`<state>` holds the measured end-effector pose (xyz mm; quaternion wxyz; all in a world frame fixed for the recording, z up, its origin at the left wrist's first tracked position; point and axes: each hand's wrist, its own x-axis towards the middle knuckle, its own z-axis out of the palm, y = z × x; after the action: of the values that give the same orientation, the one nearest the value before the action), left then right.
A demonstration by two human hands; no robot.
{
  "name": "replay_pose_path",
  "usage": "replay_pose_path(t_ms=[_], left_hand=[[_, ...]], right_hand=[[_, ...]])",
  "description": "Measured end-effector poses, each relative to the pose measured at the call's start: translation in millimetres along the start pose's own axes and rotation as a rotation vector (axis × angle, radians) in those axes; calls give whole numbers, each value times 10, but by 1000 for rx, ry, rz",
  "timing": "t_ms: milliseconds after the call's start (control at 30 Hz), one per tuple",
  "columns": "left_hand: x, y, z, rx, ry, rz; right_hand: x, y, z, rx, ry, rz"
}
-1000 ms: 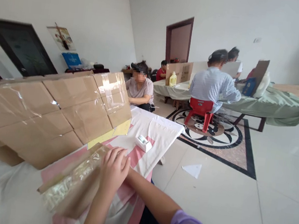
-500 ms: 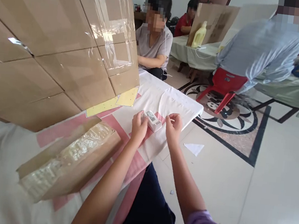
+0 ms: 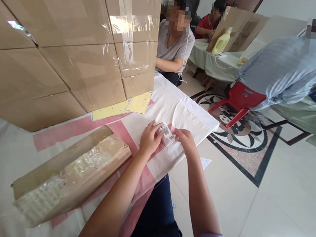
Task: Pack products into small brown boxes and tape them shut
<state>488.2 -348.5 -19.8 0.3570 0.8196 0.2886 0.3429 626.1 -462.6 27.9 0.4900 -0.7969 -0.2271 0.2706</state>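
**Hand state.** The left hand (image 3: 149, 139) is curling narrowly over the left end of a small white rectangular box (image 3: 168, 135) with a printed label on its top face. The right hand (image 3: 185, 139) is closing its fingertips on the opposite end. Both hands are gripping the box between them.

**Location.** The box is sitting on, or just above, the white table cloth with pink stripes (image 3: 195, 119), close to the table's near edge. Whether it is lifted clear cannot be told.

**Surroundings.**
- A long brown cardboard carton with clear-wrapped contents (image 3: 76, 174) is lying to the left, well apart from the hands.
- A tall screen of taped brown cardboard panels (image 3: 69, 46) is standing behind it, with two yellow paper sheets (image 3: 139, 102) at its foot.
- Beyond the table, a person in a grey shirt (image 3: 174, 47) is sitting.
- To the right, a person in a light-blue shirt (image 3: 281, 72) is sitting on a red plastic stool (image 3: 241, 100).

**Handling guidance (judgement).**
- The grip probably works best with fingertips on the short ends, leaving the label uncovered.
- Pressure should be even from both sides, since the box looks light and smooth.
- Working over the cloth rather than past the edge is advisable, as a slip there would drop the box onto the pale tiled floor (image 3: 250, 214).
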Motion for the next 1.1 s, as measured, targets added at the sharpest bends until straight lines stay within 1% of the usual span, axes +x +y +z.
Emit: replay_pose_path(t_ms=[67, 167, 267, 433, 533, 600, 733, 900, 967, 1100], left_hand=[[14, 11, -5, 5, -4, -21], [24, 17, 1, 8, 11, -16], [16, 27, 6, 32, 9, -12], [-2, 70, -25, 32, -70, -29], [-30, 78, -50, 32, -118, -30], [-46, 71, -51, 39, -128, -29], [-57, 65, -39, 39, -112, -18], [-64, 114, -47, 41, -83, -16], [-70, 134, -53, 48, -79, -23], [-87, 144, -56, 71, -80, -15]], right_hand=[[57, -66, 27, -72, -21, 25], [130, -149, 83, -180, -47, 50], [178, -235, 139, -253, -111, 70], [271, -346, 139, -297, -261, 122], [297, -373, 108, -306, -303, 138], [282, -387, 92, -309, -321, 129], [211, -470, 74, -312, -285, 85], [133, -603, 32, -332, -241, 43], [107, -592, -1, -347, -230, 54], [58, -469, -82, -349, -212, 83]])
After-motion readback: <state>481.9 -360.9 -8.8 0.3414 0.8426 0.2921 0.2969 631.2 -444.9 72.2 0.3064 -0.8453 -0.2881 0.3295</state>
